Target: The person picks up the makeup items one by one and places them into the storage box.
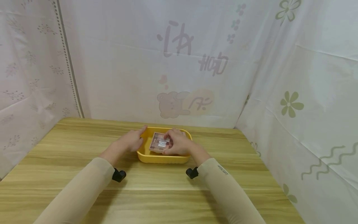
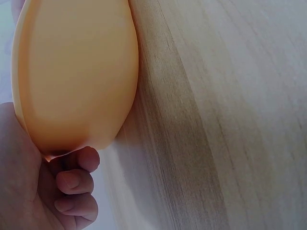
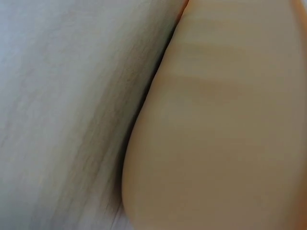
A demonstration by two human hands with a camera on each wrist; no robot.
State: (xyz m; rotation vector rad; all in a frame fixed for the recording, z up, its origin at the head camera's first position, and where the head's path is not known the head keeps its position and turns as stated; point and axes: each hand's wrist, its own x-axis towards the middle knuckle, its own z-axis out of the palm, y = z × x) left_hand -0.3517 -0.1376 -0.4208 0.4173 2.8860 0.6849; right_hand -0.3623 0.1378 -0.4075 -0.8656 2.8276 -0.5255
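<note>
A yellow plastic basin (image 1: 163, 159) with rounded corners stands on the table. My left hand (image 1: 132, 140) grips its left rim, the index finger lying along the edge. In the left wrist view the other fingers (image 2: 76, 183) curl beneath the rim, against the basin's outer wall (image 2: 81, 72). Inside the basin is a square eyeshadow palette (image 1: 159, 142) with a grid of brown and pink shades and white lettering, lying slightly tilted. My right hand (image 1: 181, 143) reaches in and pinches its right side. Only the basin's outer wall (image 3: 211, 134) and the tabletop show in the right wrist view.
The wooden table (image 1: 151, 199) spreads around the basin on all sides. Behind it hangs a pale printed curtain (image 1: 126, 62), with more cloth at left and right. Black wrist mounts (image 1: 119, 175) stick out from both sleeves.
</note>
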